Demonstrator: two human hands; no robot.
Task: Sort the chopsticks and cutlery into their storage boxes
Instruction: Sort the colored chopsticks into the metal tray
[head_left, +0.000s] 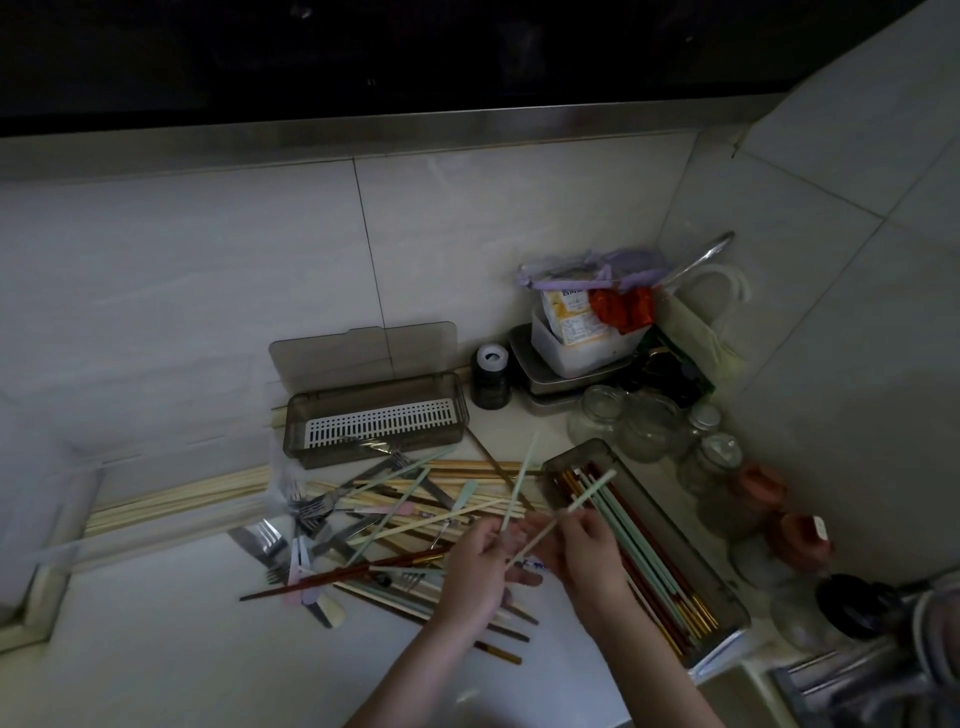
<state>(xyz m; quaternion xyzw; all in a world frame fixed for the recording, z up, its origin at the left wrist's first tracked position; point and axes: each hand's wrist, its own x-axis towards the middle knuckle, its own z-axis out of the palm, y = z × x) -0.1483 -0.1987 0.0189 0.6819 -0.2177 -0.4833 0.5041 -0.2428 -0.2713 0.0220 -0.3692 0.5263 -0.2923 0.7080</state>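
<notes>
Mid-sort, chopstick stage: left hand (480, 566) and right hand (587, 545) each have fingers pinched on a pale green chopstick (571, 506) above the pile (389, 519) mid-surface. Next, probably pair them and lay them lengthwise in the right box (722, 582).

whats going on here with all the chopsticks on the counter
A person is sorting a loose pile of chopsticks and forks on a pale kitchen counter. The left hand holds a pale green chopstick pointing up, and the right hand pinches another pale chopstick that crosses it. To the right, a long smoky plastic box already holds red, green and gold chopsticks. Behind the pile, a second smoky box with a white slotted drain tray stands open, its lid up, and looks empty.
</notes>
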